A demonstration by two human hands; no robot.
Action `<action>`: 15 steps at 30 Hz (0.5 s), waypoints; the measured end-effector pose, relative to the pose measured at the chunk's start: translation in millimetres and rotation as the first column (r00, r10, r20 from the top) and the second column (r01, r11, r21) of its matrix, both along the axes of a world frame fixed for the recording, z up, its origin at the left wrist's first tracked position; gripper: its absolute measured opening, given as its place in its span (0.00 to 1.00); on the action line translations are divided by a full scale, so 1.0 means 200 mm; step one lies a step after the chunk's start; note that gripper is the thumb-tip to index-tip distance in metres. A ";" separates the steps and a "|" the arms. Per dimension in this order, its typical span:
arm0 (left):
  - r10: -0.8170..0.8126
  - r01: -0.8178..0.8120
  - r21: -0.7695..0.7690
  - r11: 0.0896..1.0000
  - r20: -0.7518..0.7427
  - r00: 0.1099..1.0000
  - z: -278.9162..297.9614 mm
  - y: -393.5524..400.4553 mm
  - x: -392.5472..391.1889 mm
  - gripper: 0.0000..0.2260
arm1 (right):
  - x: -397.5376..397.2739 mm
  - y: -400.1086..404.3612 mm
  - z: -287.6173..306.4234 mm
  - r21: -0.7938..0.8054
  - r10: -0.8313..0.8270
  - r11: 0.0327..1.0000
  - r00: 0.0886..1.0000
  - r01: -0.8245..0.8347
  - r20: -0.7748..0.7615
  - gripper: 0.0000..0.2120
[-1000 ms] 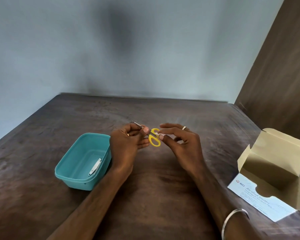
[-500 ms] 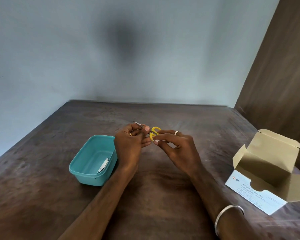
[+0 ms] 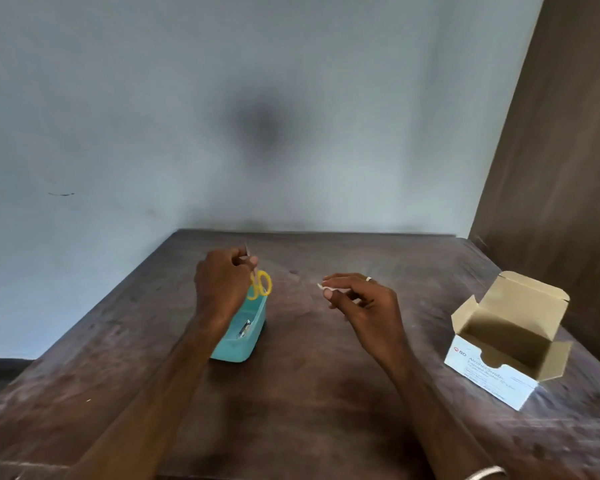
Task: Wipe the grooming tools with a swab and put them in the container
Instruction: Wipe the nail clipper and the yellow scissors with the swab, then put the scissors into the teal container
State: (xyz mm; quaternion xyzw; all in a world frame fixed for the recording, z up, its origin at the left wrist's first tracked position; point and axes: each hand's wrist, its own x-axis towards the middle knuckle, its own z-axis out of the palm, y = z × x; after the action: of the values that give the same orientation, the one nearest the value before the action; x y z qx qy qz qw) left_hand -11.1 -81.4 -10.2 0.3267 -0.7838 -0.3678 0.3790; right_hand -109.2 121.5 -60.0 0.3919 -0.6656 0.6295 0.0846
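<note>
My left hand (image 3: 222,289) gripped the yellow-handled scissors (image 3: 258,284) by the blades above the teal container (image 3: 253,327); a loose grip could have dropped them beside it. My right hand (image 3: 357,303), right of the container, pinched the white swab (image 3: 321,287).

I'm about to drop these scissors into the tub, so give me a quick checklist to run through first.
1. Left hand grips the scissors: ok.
2. Scissors over the teal container: ok, handles hang above its far end.
3. Room inside, only a metal clipper lies there: ok.
4. Blades closed: cannot tell, hidden by fingers.
5. Swab clear, pinched in the right hand off to the side: ok.
6. Scissors fully wiped: cannot tell.
</note>
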 end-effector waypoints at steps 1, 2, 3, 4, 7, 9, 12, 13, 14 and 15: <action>0.023 -0.014 -0.073 0.997 0.124 0.992 0.02 -0.03 0.03 0.04 | 0.03 0.01 0.00 0.006 0.005 1.000 1.000 -0.005 0.009 0.06; 0.033 -0.007 -0.118 0.993 0.222 0.975 0.03 -0.04 0.06 0.04 | 0.06 0.02 0.01 0.011 0.008 1.000 1.000 -0.009 0.017 0.06; 0.032 0.011 -0.143 0.990 0.300 0.953 0.04 -0.05 0.09 0.05 | 0.09 0.04 0.02 0.015 0.011 1.000 1.000 -0.011 0.027 0.06; 0.024 0.039 -0.158 0.987 0.378 0.926 0.04 -0.05 0.10 0.05 | 0.12 0.05 0.02 0.020 0.011 1.000 0.999 -0.012 0.038 0.07; -0.016 0.133 -0.176 0.975 0.543 0.840 0.00 -0.04 0.09 0.05 | 0.19 0.09 0.03 0.035 0.018 0.999 0.998 -0.020 0.066 0.07; -0.048 0.166 -0.139 0.976 0.608 0.792 -0.04 -0.02 0.06 0.08 | 0.24 0.13 0.04 0.043 0.015 0.999 0.998 -0.018 0.066 0.08; -0.049 0.192 -0.132 0.973 0.689 0.723 -0.07 0.02 0.04 0.08 | 0.28 0.20 0.03 0.049 -0.020 0.999 0.999 0.018 0.031 0.09; -0.038 0.199 -0.148 0.969 0.704 0.709 -0.08 0.03 0.04 0.09 | 0.28 0.23 0.03 0.028 -0.028 0.999 0.999 0.027 0.040 0.09; -0.022 0.211 -0.174 0.962 0.719 0.695 -0.09 0.04 0.04 0.10 | 0.29 0.26 0.03 0.002 -0.037 0.999 0.997 0.037 0.061 0.09; 0.006 0.225 -0.219 0.949 0.729 0.685 -0.09 0.06 0.05 0.11 | 0.30 0.30 0.03 -0.019 -0.047 0.999 0.995 0.049 0.086 0.09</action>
State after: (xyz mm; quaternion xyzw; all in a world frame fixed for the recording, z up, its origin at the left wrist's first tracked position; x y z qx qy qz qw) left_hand -0.5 -69.6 -28.7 0.3371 -0.9327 -0.1128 0.0616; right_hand -50.0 181.9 -54.1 0.3477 -0.6713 0.6503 0.0752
